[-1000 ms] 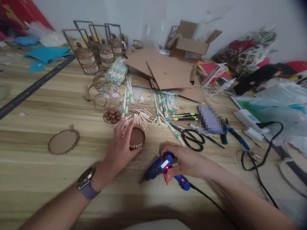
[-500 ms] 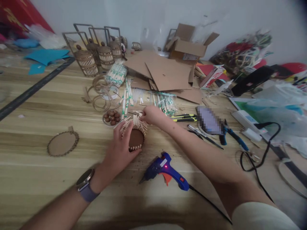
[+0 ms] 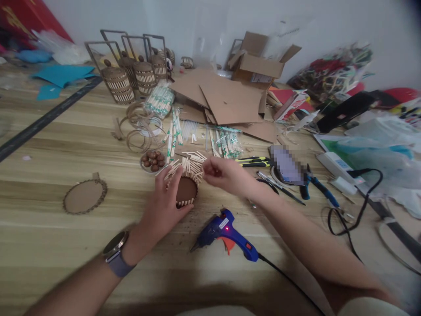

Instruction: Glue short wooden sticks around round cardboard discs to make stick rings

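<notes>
My left hand (image 3: 162, 197) curves its fingers and thumb around a round brown cardboard disc (image 3: 187, 189), whose rim is edged with short wooden stick pieces. To the right of that disc, my right hand (image 3: 219, 174) is closed in a pinch; whatever is between its fingertips is too small to make out. Behind the disc lies a loose pile of cut wooden sticks (image 3: 192, 163), just left of the right fingertips. A blue glue gun (image 3: 226, 232) with a lit red light rests on the table in front of my hands.
A bowl of brown balls (image 3: 153, 161) stands behind my left hand. Another edged cardboard disc (image 3: 85, 196) lies at left. Finished lantern-like pieces (image 3: 119, 83) and cardboard sheets (image 3: 226, 101) are at the back. Pliers (image 3: 322, 191) and a pixelated phone (image 3: 287, 164) lie at right.
My right hand has drawn back from the stick pile, toward me and to the right, uncovering more of the sticks. My left hand stays on the disc.
</notes>
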Available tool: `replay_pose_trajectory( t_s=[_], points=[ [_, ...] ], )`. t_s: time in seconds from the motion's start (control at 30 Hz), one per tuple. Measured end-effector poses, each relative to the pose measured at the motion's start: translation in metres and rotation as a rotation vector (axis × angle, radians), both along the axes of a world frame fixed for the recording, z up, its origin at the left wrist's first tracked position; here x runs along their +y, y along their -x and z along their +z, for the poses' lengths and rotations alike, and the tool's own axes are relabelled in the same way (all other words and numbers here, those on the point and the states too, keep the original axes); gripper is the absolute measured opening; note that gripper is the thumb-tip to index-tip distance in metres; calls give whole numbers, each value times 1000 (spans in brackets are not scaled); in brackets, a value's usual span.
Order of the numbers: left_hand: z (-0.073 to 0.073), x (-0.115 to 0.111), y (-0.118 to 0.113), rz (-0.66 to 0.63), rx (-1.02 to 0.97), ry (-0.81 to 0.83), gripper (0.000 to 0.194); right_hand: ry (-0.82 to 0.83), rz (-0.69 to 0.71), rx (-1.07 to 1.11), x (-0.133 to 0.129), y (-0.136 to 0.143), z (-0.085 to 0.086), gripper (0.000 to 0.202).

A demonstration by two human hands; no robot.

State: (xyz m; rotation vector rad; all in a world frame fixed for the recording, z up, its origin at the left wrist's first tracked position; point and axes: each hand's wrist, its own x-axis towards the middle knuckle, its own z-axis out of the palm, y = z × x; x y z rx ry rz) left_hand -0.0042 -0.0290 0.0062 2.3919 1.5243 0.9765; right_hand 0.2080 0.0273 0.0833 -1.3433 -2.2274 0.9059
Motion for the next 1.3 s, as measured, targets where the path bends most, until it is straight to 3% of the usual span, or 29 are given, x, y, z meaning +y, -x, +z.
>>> replay_pose_trajectory(
  t_s=[0.2,0.87,1.07,1.2,1.3],
  points=[
    [-2,1,0,-13,3,-27,121,111,122,112,-31,1,-16,13],
    [-3,1,2,-21,12,-27,113,45,223,-24,-32,6,-27,6],
    [-3,1,3,-19,0,3,124,-7,219,-80,-32,10,-31,8],
    [-3,2,4,-25,-6,7,120,-179,152,-109,-46,-3,-18,24],
    [-2,0,4,-30,-3,11,114,-163,-13,-291,-72,-25,-2,9]
  ],
)
